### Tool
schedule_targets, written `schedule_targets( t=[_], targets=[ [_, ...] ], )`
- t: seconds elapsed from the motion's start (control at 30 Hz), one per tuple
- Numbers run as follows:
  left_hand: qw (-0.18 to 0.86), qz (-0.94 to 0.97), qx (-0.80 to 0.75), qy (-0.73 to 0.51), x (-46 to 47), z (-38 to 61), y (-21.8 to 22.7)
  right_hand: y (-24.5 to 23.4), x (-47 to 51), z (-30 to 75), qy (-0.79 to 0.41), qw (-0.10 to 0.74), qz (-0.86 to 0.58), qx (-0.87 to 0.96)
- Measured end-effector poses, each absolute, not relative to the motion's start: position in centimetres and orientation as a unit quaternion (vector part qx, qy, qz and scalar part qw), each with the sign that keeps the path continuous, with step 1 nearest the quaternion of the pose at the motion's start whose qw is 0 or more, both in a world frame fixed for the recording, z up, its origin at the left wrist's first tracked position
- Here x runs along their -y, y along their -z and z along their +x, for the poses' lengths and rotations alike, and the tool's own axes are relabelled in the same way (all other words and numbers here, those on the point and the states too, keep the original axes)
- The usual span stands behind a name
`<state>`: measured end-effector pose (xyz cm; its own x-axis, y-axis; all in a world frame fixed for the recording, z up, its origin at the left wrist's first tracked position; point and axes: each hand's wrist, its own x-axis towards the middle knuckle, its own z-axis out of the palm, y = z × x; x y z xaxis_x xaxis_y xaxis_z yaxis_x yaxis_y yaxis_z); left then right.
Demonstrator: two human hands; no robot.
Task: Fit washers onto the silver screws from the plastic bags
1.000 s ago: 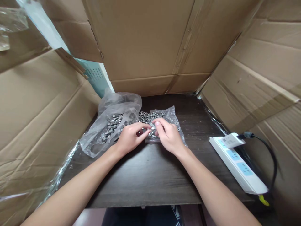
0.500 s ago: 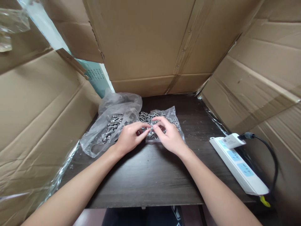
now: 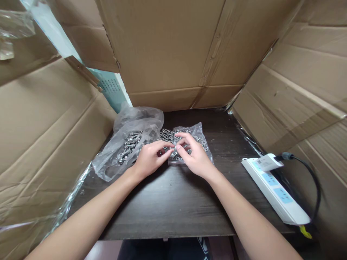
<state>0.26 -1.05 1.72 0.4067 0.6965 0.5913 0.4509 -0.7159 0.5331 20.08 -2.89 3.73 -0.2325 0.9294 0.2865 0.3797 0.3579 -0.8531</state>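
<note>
Right hand (image 3: 195, 159) had brought its thumb in against the small metal fastener (image 3: 175, 147) over the last second, so both hands met there. Left hand (image 3: 150, 156) pinched it above the clear bag (image 3: 198, 128); right was curled, index raised, grip unclear. Wrists angled inward.

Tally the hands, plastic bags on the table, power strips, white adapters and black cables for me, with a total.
Hands: 2 (left hand, right hand)
Plastic bags: 2 (cloudy bag, clear bag)
Power strip: 1
White adapter: 1
Black cable: 1
Total: 7
The metal fasteners overlap too much to count.
</note>
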Motion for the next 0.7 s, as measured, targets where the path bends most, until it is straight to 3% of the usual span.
schedule_targets(
  t=[0.53,0.7],
  targets=[
    [0.159,0.822,-0.34,-0.428,1.11,0.29,-1.77,-3.62,2.98,20.06,-0.311,0.405,-0.493,0.705],
    [0.182,0.812,-0.35,-0.43,1.08,0.3,-1.79,-3.44,2.92,20.02,-0.378,0.442,-0.429,0.691]
  ],
)
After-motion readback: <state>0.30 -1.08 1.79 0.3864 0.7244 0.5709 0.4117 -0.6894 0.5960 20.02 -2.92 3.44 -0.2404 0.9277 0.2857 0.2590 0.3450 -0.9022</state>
